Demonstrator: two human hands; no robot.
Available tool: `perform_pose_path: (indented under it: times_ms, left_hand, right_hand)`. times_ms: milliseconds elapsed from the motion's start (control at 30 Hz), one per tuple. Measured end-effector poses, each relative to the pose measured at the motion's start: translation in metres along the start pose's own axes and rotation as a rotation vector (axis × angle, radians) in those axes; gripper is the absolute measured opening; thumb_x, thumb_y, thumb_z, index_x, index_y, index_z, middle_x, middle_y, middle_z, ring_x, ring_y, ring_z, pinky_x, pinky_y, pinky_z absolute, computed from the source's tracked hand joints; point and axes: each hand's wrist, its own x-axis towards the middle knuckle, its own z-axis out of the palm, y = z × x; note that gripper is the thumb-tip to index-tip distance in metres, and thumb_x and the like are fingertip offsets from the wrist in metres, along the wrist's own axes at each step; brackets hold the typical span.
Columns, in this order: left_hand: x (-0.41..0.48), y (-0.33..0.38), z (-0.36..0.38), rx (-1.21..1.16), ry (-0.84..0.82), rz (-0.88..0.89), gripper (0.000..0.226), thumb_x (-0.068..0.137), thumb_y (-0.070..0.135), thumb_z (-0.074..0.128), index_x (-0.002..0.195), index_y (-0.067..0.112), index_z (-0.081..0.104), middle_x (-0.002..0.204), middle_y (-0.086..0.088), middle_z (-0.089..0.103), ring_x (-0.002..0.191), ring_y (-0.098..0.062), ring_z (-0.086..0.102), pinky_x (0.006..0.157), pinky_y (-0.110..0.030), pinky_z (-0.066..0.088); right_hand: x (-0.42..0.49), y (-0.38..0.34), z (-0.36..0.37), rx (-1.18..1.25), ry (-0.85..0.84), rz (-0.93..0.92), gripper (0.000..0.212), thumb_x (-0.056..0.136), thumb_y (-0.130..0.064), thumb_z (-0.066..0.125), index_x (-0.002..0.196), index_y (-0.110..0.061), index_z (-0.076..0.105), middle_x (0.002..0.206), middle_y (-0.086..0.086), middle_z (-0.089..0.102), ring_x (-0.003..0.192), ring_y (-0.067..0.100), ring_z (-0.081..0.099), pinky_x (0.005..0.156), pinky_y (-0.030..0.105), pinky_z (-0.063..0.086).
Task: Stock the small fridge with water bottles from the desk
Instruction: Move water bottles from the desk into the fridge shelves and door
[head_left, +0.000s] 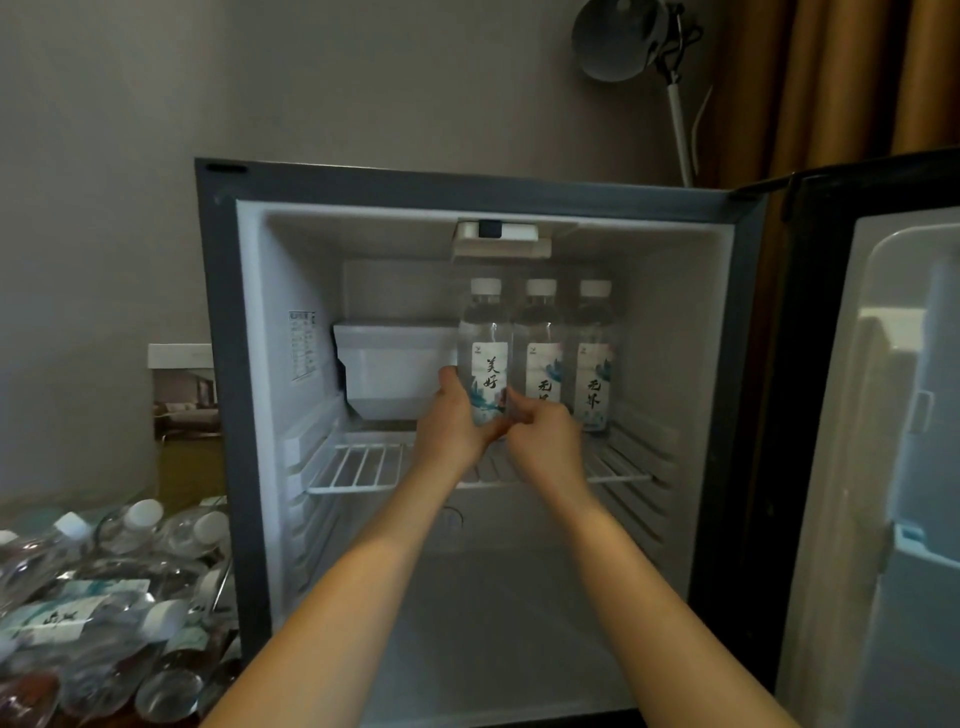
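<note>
Three bottles, head view, standing upright in a row on the wire shelf (363, 467) of the small fridge (218, 322), toward its right side, white caps up.

1. Left bottle (488, 332): we grip it low down with both hands. The left hand (457, 415) wraps its lower body from the left. The right hand (540, 431) has curled fingers pinching its base from the right.
2. Middle bottle (540, 332): just beside the first, partly behind our right hand.
3. Right bottle (595, 338): just beside the middle one, untouched.

White inner box (395, 374): left of the row, against the back wall.
Fridge door (883, 415): swung open at right.
Heap of bottles (104, 597): lying on their sides outside the fridge, low at its left.
Lamp (618, 41) and curtain (831, 78): behind, upper right.
</note>
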Motion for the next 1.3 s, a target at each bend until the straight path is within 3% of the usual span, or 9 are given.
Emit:
perform_pose_path:
  times_ms: [367, 500, 600, 700, 833, 900, 1033, 1200, 1300]
  left_hand:
    - [0.001, 0.001, -0.004, -0.016, -0.044, -0.035, 0.068, 0.073, 0.029, 0.077, 0.121, 0.004, 0.036, 0.118, -0.013, 0.06, 0.105, -0.031, 0.058, 0.07, -0.028, 0.038]
    - [-0.009, -0.004, -0.005, 0.102, -0.092, -0.08, 0.069, 0.071, 0.026, 0.079, 0.123, 0.006, 0.038, 0.12, -0.013, 0.059, 0.108, -0.032, 0.058, 0.08, -0.034, 0.047]
    - [-0.027, -0.006, -0.011, 0.094, -0.014, -0.009, 0.062, 0.076, 0.02, 0.075, 0.126, 0.009, 0.041, 0.121, -0.012, 0.06, 0.11, -0.029, 0.058, 0.089, -0.038, 0.048]
    - [-0.056, -0.005, -0.029, 0.098, 0.108, 0.136, 0.048, 0.084, 0.016, 0.066, 0.127, 0.01, 0.046, 0.122, -0.007, 0.06, 0.113, -0.023, 0.056, 0.09, -0.03, 0.042]
    - [-0.099, -0.018, -0.057, -0.01, 0.172, 0.214, 0.029, 0.085, 0.008, 0.06, 0.114, 0.012, 0.059, 0.098, -0.003, 0.067, 0.091, -0.017, 0.063, 0.081, -0.029, 0.052]
    - [-0.125, -0.033, -0.074, -0.001, 0.188, 0.231, 0.026, 0.085, 0.007, 0.06, 0.111, 0.014, 0.062, 0.093, 0.0, 0.067, 0.083, -0.01, 0.063, 0.074, -0.021, 0.053]
    - [-0.174, -0.076, -0.114, 0.116, 0.273, 0.186, 0.02, 0.085, 0.006, 0.061, 0.103, 0.013, 0.065, 0.083, 0.006, 0.062, 0.074, -0.006, 0.059, 0.066, -0.01, 0.046]
    - [-0.224, -0.143, -0.176, 0.26, 0.352, -0.039, 0.017, 0.087, 0.008, 0.059, 0.103, 0.013, 0.064, 0.077, 0.011, 0.058, 0.072, -0.011, 0.06, 0.066, -0.02, 0.049]
    - [-0.245, -0.179, -0.209, 0.407, 0.345, -0.235, 0.023, 0.088, 0.011, 0.057, 0.11, 0.012, 0.06, 0.09, 0.0, 0.063, 0.087, -0.019, 0.062, 0.072, -0.028, 0.046]
  right_hand:
    - [0.003, 0.0, -0.002, -0.024, -0.052, 0.045, 0.054, 0.081, 0.008, 0.045, 0.132, -0.01, 0.052, 0.134, 0.009, 0.056, 0.128, 0.021, 0.048, 0.1, 0.02, 0.033]
    - [-0.004, -0.003, -0.008, -0.041, -0.007, 0.047, 0.05, 0.081, 0.007, 0.046, 0.126, -0.009, 0.059, 0.127, 0.008, 0.061, 0.124, 0.018, 0.051, 0.093, 0.015, 0.035]
    - [-0.008, -0.006, -0.01, -0.027, 0.067, 0.089, 0.042, 0.08, 0.004, 0.051, 0.118, -0.009, 0.065, 0.115, 0.013, 0.068, 0.112, 0.024, 0.06, 0.093, 0.025, 0.045]
    - [-0.019, -0.012, -0.007, 0.008, 0.071, 0.109, 0.033, 0.082, 0.001, 0.054, 0.108, -0.011, 0.069, 0.103, 0.014, 0.071, 0.1, 0.027, 0.066, 0.091, 0.037, 0.051]
    - [-0.06, -0.03, 0.007, 0.209, -0.083, 0.116, 0.027, 0.087, 0.006, 0.042, 0.09, -0.01, 0.064, 0.072, 0.009, 0.065, 0.061, 0.019, 0.061, 0.059, 0.022, 0.051]
    - [-0.082, -0.037, 0.022, 0.24, -0.208, 0.152, 0.03, 0.087, 0.009, 0.038, 0.08, -0.011, 0.06, 0.065, 0.007, 0.062, 0.053, 0.017, 0.057, 0.048, 0.018, 0.047]
    - [-0.124, -0.042, 0.064, 0.21, -0.488, 0.201, 0.032, 0.085, 0.008, 0.036, 0.073, -0.013, 0.058, 0.068, 0.007, 0.063, 0.055, 0.018, 0.058, 0.051, 0.021, 0.046]
    - [-0.171, -0.043, 0.122, 0.191, -0.731, 0.24, 0.033, 0.087, 0.008, 0.033, 0.074, -0.013, 0.054, 0.065, 0.005, 0.059, 0.049, 0.015, 0.054, 0.045, 0.019, 0.042]
    - [-0.191, -0.038, 0.156, 0.146, -0.808, 0.244, 0.029, 0.088, 0.004, 0.035, 0.08, -0.013, 0.057, 0.065, 0.002, 0.061, 0.045, 0.011, 0.056, 0.045, 0.019, 0.043]
